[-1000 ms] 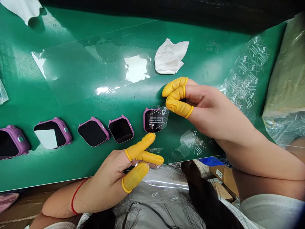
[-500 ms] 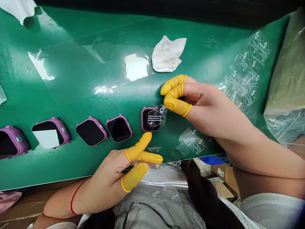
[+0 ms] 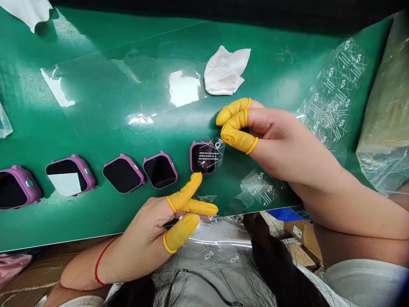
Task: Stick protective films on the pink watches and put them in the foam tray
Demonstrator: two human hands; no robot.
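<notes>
A clear printed protective film (image 3: 213, 152) lies over the right part of the dark screen of a purple smartwatch body (image 3: 193, 158). My right hand (image 3: 271, 136), in yellow finger cots, is closed, with thumb and index finger pinched at the film's upper right edge. The fingertips partly hide that edge. My left hand (image 3: 153, 232), also in yellow finger cots, is open, its fingers spread. Its index fingertip rests at the watch's lower edge. Left of it lie more purple watch bodies, among them one (image 3: 160, 169) close by and another (image 3: 124, 174).
A crumpled white cloth (image 3: 226, 70) lies beyond my right hand. Printed clear films (image 3: 332, 94) spread at the right, with loose pieces (image 3: 260, 185) near the front edge. A plastic bag (image 3: 383, 123) stands far right. A large clear sheet (image 3: 105, 85) covers the green table's back left.
The view has shifted slightly. My left index fingertip has come up a little against the watch's lower edge. The right hand keeps its pinch.
</notes>
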